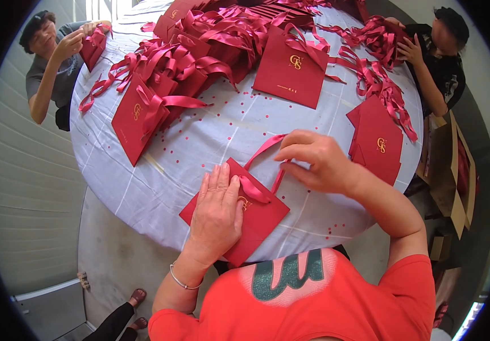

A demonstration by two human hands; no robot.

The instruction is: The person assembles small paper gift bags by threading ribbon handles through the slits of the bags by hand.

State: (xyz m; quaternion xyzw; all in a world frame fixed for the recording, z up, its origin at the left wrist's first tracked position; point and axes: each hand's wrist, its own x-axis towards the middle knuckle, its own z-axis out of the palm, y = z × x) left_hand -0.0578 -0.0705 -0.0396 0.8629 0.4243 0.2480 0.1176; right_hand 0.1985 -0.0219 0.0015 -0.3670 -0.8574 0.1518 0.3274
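Note:
A red paper gift bag (262, 221) with a gold emblem lies flat near the table's front edge, in front of me. My left hand (217, 213) rests flat on its left part, fingers stretched out, partly covering the emblem. Thumb and fingers of my right hand (307, 159) pinch the bag's pink-red ribbon handle (265, 149) above its upper right side. This ribbon loops up from the bag's top edge, and another satin piece (253, 190) lies across the bag's front.
Piles of red bags with ribbon handles (216, 34) cover the far side. Single bags lie at left (137, 122), back (290, 71) and right (378, 139). Small red paper dots dot the white tablecloth (199, 136). Two co-workers handle bags across the table. An open cardboard box (447, 176) stands right.

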